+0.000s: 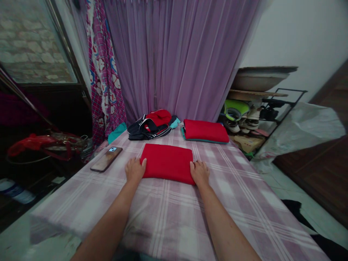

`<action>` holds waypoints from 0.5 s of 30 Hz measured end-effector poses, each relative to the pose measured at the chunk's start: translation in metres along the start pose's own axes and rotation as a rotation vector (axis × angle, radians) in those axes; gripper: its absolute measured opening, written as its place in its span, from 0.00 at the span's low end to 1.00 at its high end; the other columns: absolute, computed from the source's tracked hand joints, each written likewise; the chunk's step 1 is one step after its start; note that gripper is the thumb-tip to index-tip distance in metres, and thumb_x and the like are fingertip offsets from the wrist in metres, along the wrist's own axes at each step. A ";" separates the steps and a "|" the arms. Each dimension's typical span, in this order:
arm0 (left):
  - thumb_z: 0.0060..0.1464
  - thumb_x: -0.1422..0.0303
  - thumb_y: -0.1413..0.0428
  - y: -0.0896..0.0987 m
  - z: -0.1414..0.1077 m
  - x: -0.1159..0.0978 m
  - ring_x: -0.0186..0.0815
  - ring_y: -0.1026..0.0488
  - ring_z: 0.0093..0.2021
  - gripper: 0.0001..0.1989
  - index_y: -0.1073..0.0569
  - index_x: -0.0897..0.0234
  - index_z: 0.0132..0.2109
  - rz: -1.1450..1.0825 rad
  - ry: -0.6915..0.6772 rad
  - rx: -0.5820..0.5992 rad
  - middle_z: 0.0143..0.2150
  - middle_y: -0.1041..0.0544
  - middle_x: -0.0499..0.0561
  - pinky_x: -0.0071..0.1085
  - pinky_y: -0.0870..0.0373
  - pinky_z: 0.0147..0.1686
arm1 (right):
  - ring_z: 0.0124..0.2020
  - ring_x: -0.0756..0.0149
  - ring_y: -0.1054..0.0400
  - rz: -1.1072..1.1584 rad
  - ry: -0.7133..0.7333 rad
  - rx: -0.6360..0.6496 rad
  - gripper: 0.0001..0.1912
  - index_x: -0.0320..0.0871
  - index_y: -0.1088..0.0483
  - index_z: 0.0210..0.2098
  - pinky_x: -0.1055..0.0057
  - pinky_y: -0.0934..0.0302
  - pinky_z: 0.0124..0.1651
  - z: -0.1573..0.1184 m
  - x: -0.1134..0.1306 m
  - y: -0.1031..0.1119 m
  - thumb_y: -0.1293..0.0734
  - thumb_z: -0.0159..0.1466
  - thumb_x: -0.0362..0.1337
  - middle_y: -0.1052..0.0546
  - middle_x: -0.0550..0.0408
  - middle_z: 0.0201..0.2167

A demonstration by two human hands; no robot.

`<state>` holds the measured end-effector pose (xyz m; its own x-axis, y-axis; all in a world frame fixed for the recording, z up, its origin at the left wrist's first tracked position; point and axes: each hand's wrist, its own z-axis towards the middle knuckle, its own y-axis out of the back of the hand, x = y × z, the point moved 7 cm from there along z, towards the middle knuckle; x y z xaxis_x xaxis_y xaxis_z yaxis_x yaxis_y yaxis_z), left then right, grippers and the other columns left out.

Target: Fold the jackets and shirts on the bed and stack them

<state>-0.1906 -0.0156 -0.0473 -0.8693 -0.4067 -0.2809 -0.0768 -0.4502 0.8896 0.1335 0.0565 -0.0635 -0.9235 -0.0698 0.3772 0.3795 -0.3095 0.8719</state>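
Note:
A folded red garment [168, 163] lies flat in a neat rectangle on the plaid cloth of the table in front of me. My left hand [135, 169] grips its left edge, thumb on top and fingers along the outer side. At the opposite edge, my right hand [200, 172] holds the right side in a similar way, with its fingers partly curled. The underside of the garment and the fingertips beneath it are hidden.
Behind lie a folded stack of red and teal cloth [206, 131] and a loose heap of dark and red clothes [152, 125]. A phone [106, 159] rests at the left. A shoe rack [277, 121] stands right of the table, and purple curtains [179, 58] hang behind it.

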 end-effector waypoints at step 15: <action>0.59 0.55 0.49 -0.002 0.012 0.006 0.51 0.30 0.59 0.21 0.24 0.64 0.50 -0.063 0.218 0.228 0.53 0.22 0.62 0.50 0.40 0.59 | 0.61 0.51 0.37 -0.022 -0.003 0.061 0.18 0.40 0.23 0.45 0.57 0.46 0.60 0.001 0.009 0.008 0.43 0.70 0.38 0.25 0.43 0.56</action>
<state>-0.2017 -0.0078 -0.0463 -0.7362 -0.5553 -0.3870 -0.2562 -0.3006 0.9187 0.1284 0.0542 -0.0532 -0.9317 -0.0612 0.3582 0.3616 -0.2523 0.8975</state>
